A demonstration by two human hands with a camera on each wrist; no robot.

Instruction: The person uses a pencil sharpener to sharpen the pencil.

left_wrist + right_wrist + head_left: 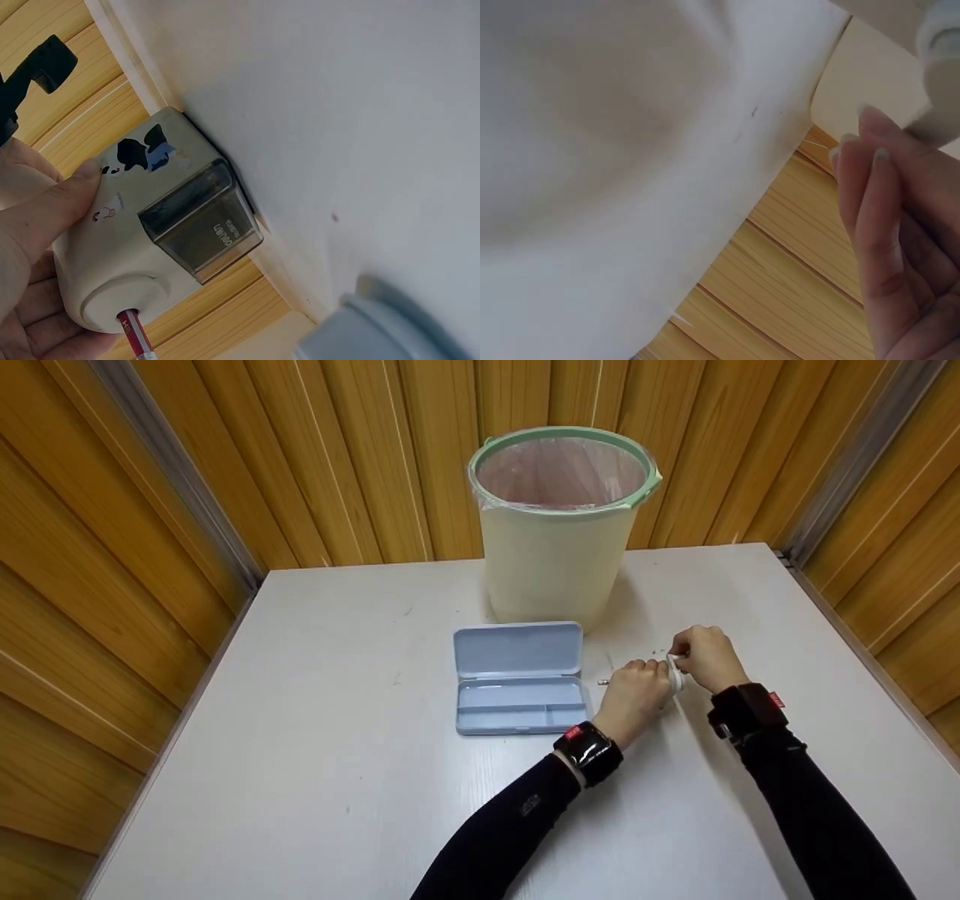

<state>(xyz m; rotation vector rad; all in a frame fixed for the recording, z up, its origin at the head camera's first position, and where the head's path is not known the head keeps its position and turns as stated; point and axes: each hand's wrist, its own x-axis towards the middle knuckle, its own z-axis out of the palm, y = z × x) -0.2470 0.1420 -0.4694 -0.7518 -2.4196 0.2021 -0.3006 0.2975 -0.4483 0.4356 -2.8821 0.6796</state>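
My left hand (637, 690) grips a white crank pencil sharpener (112, 244) with a cow-like print and a clear dark shavings drawer (206, 225). A red pencil (135, 334) is in the sharpener's round front opening, its end pointing left toward the pencil case in the head view. My right hand (709, 656) is at the sharpener's other end, where its fingers pinch the crank handle (673, 658). In the right wrist view, the thumb and fingers of the right hand (892, 247) close together beside the white crank (941, 49). In the head view, my left hand hides most of the sharpener.
A light blue pencil case (517, 652) lies with its lid up, left of my hands, its compartments visible. Behind it stands a cream bin (559, 562) with a green rim and a pink liner. Wood-patterned panels (360, 457) border the white table (300, 720).
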